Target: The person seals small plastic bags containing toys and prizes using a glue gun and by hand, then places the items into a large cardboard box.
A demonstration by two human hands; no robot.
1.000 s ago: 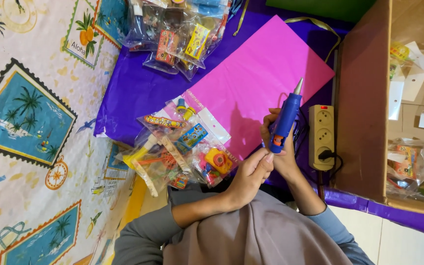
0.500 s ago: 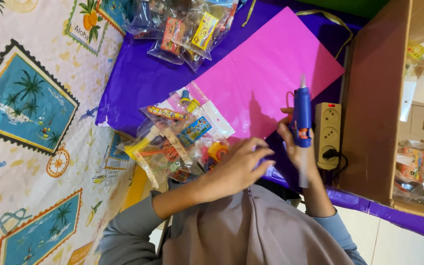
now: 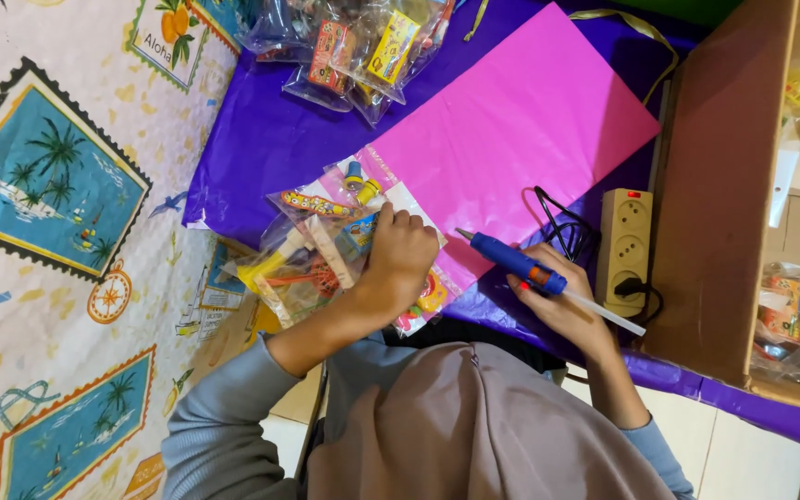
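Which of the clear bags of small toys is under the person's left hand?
The near toy bag, beside the pink paper, under the left hand; the other bags lie untouched.

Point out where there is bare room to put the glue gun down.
Bare: the pink sheet above the glue gun, and purple cloth between it and the upper packets. Crowded: packets under the left hand, cord by the power strip.

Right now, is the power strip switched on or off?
Likely on: the power strip shows a red rocker switch at its far end, seemingly lit, and a black plug sits in its near socket. The glow is too small to confirm.
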